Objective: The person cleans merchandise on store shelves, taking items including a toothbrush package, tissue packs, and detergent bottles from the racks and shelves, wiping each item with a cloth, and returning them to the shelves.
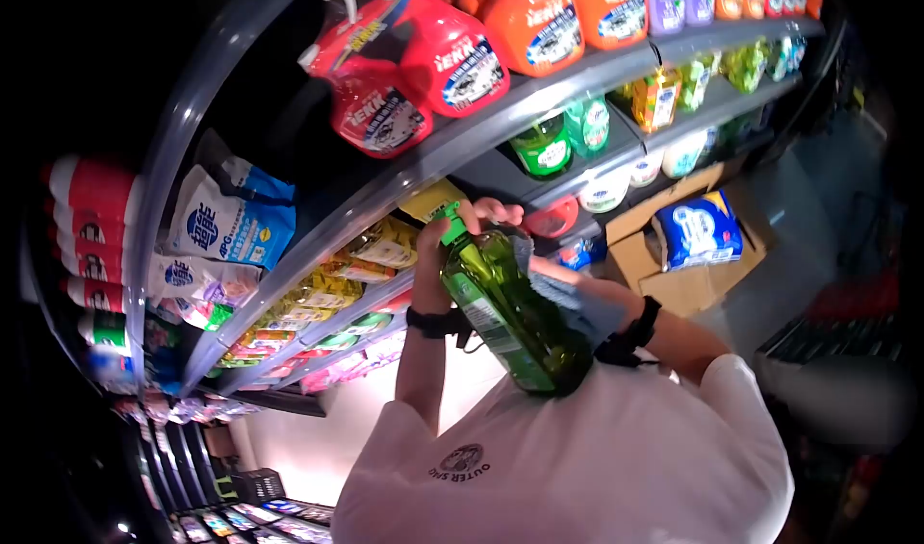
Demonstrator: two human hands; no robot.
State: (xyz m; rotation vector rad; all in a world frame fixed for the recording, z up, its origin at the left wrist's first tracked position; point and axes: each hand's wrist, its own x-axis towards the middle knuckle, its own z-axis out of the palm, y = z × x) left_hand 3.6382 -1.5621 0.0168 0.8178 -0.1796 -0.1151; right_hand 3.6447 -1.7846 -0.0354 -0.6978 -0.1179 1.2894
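My left hand [432, 260] is closed around the neck of a green pump bottle [520, 318], by its bright green pump head. The bottle leans in front of my chest, its base toward my shirt, with a label on its side. Behind the bottle's upper part, my right hand [498, 213] is bent around a grey-blue cloth [563, 299]. That cloth lies along the bottle's far side, and the bottle hides much of the hand. Dark bands circle both wrists.
A curved shelf unit [539, 92] holds red and orange spray bottles [462, 63], green bottles [544, 147] and white-blue bags [217, 219]. On the right, an open cardboard box [688, 289] contains a blue package [698, 230]. A dark crate [258, 486] stands at lower left.
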